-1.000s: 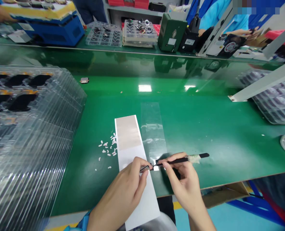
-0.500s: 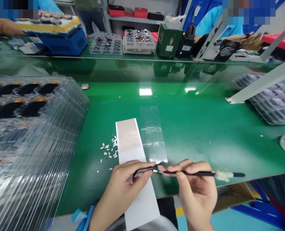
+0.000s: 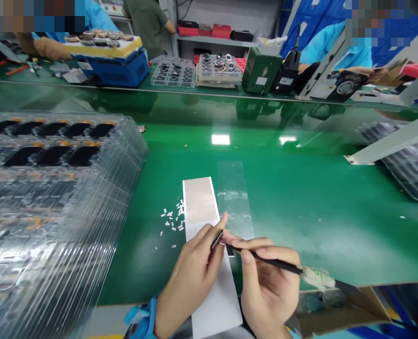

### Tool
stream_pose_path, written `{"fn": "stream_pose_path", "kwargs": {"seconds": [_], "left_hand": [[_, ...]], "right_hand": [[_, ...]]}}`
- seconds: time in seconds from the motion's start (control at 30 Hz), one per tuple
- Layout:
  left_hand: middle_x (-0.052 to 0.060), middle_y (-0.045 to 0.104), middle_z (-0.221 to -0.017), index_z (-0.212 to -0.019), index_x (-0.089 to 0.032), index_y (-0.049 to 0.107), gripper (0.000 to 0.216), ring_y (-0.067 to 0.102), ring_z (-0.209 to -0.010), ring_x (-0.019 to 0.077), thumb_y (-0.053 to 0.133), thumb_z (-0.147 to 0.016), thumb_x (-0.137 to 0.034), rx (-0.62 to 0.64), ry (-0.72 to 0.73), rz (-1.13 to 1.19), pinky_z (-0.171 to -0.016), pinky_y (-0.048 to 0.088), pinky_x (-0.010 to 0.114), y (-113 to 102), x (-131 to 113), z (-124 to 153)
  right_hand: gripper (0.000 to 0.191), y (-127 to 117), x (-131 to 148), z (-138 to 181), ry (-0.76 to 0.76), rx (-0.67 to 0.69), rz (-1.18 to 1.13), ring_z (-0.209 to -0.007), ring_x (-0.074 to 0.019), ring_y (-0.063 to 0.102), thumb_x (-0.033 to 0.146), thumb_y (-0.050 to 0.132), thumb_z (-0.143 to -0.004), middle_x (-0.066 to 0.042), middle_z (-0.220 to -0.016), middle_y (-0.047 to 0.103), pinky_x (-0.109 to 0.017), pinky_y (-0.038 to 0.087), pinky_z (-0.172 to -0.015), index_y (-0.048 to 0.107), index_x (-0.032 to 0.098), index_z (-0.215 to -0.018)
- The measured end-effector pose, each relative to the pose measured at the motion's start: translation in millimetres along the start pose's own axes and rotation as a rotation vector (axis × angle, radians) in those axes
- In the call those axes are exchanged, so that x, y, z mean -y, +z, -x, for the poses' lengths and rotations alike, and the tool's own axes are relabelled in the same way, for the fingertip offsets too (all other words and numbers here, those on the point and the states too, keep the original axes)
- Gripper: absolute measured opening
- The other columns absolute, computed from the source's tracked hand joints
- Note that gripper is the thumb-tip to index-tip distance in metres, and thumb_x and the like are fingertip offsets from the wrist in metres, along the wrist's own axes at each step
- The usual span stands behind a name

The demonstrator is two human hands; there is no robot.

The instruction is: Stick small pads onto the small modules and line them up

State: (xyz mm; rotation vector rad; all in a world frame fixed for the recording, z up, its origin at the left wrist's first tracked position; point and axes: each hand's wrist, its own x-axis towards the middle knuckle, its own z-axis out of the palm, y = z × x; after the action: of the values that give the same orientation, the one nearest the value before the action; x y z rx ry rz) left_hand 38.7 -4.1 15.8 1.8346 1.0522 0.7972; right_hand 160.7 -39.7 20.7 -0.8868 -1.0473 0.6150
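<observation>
My left hand (image 3: 194,278) is closed in a pinch on a small dark part (image 3: 216,240) held over the white strip of backing paper (image 3: 203,212). My right hand (image 3: 268,287) grips black tweezers (image 3: 275,264), their tip touching the part between my two hands. The tweezers' back end is wrapped in pale tape (image 3: 318,278). A clear film strip (image 3: 234,197) lies flat on the green bench just right of the white strip. Tiny white scraps (image 3: 173,219) are scattered left of the strip.
A tall slanted stack of clear blister trays (image 3: 53,197) holding black parts fills the left. More trays (image 3: 406,165) and a white metal bracket (image 3: 389,143) lie at the right. Across the bench (image 3: 300,197), other people work beside a blue box (image 3: 110,68) and a green device (image 3: 260,70).
The view has shifted so everything sits further right. My left hand has tilted up, fingers now pointing toward the strip. The tweezers in my right hand now slant down to the right.
</observation>
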Motion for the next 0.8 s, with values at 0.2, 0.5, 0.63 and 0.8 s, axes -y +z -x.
{"fn": "stream_pose_path", "kwargs": {"seconds": [0.2, 0.5, 0.63, 0.8], "left_hand": [[0.007, 0.060, -0.106, -0.155, -0.027, 0.032, 0.052, 0.061, -0.094, 0.0207, 0.036, -0.104, -0.021, 0.031, -0.056, -0.005, -0.084, 0.051, 0.033, -1, -4, 1], [0.006, 0.058, -0.112, -0.156, -0.031, 0.029, 0.052, 0.060, -0.099, 0.0206, 0.033, -0.105, -0.024, 0.038, -0.062, 0.030, -0.087, 0.049, 0.034, -4, -4, 2], [0.005, 0.057, -0.113, -0.156, -0.034, 0.028, 0.051, 0.059, -0.099, 0.0193, 0.032, -0.106, -0.023, 0.035, -0.063, 0.029, -0.087, 0.048, 0.032, -4, -4, 2], [0.004, 0.057, -0.111, -0.156, -0.035, 0.027, 0.051, 0.058, -0.097, 0.0183, 0.030, -0.106, -0.022, 0.041, -0.063, 0.021, -0.087, 0.047, 0.031, -3, -4, 1]], "right_hand": [[0.026, 0, -12, -2, 0.002, -0.002, 0.047, -0.098, -0.0186, 0.075, 0.001, 0.053, -0.093, -0.003, -0.095, 0.073, -0.040, 0.066, -0.085, 0.051, 0.024, -0.104], [0.024, 1, -11, 0, 0.027, -0.018, 0.055, -0.095, -0.0186, 0.075, 0.003, 0.054, -0.094, -0.003, -0.094, 0.073, -0.042, 0.067, -0.084, 0.052, 0.025, -0.104], [0.024, 1, -12, 1, 0.019, -0.009, 0.067, -0.096, -0.0182, 0.074, 0.002, 0.053, -0.094, -0.003, -0.095, 0.073, -0.041, 0.066, -0.085, 0.052, 0.025, -0.103], [0.027, 0, -14, 1, 0.017, 0.000, 0.052, -0.098, -0.0177, 0.074, 0.000, 0.053, -0.093, -0.003, -0.098, 0.073, -0.039, 0.066, -0.086, 0.052, 0.024, -0.104]]}}
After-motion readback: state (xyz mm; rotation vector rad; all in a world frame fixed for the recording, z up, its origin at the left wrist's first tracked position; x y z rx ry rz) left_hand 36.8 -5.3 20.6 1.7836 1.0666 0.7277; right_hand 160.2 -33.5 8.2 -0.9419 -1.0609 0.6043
